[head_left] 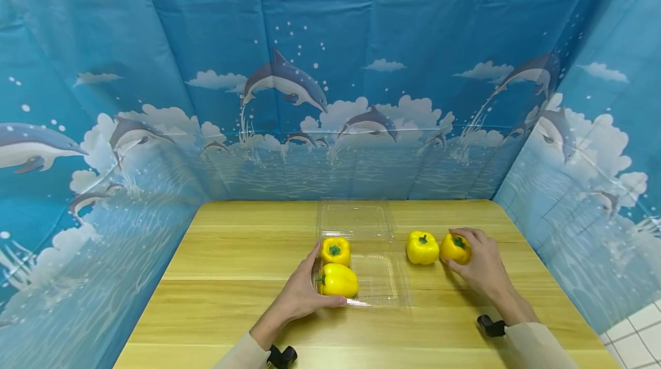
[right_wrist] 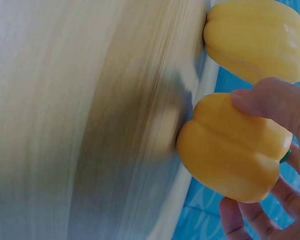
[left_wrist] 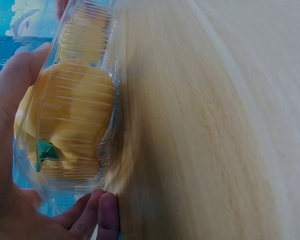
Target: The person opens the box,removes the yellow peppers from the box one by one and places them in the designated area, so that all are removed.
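Observation:
My right hand (head_left: pixel 482 263) grips a yellow bell pepper (right_wrist: pixel 235 150) at the right of the table, thumb on one side and fingers on the other. Just left of it stands another yellow bell pepper (head_left: pixel 422 248), stem up. My left hand (head_left: pixel 304 288) holds the near left corner of a clear plastic clamshell container (head_left: pixel 382 280), its thumb along the front rim. Inside, on the left, one yellow pepper (head_left: pixel 335 251) sits stem up. In front of it a second pepper (head_left: pixel 339 281) lies on its side, stem to the left.
The container's hinged lid (head_left: pixel 355 218) lies folded back toward the far edge of the wooden table (head_left: pixel 232 254). A blue curtain (head_left: pixel 330 168) printed with dolphins hangs behind the table and on both sides. White tiles (head_left: pixel 637 329) show at the lower right.

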`<state>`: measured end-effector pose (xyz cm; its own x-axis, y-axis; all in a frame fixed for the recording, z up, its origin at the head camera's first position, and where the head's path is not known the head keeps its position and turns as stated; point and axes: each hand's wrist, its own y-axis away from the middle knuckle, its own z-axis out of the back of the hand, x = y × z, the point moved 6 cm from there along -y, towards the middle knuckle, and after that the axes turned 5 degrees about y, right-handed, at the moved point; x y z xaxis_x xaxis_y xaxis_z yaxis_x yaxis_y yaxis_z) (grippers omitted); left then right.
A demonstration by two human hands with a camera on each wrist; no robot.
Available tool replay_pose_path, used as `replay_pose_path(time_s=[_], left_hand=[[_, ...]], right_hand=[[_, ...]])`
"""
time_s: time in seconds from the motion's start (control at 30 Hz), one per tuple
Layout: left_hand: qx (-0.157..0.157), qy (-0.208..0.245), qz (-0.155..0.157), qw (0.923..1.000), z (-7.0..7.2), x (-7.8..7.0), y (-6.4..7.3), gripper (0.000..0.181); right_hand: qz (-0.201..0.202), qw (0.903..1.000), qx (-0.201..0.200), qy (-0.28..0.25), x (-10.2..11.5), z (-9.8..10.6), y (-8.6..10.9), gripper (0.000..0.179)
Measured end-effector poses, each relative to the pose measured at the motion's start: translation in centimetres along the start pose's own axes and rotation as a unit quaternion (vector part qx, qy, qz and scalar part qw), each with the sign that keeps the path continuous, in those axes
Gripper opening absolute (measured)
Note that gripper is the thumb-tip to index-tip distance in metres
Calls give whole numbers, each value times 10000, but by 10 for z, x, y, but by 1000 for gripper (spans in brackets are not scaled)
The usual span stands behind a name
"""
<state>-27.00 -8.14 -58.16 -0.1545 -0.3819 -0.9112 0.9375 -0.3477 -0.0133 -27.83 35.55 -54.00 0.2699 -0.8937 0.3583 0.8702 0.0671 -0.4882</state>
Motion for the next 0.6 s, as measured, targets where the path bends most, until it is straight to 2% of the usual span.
replay_pose_path(time_s=[0.37, 0.6], left_hand=[[-11, 28, -10, 10000, 0, -1, 1, 144], [-2, 18, -6, 10000, 0, 0, 0, 145]], right_hand=[[90, 9979, 483, 413, 4, -2, -1, 74], [145, 9975, 505, 476, 4, -2, 0, 76]])
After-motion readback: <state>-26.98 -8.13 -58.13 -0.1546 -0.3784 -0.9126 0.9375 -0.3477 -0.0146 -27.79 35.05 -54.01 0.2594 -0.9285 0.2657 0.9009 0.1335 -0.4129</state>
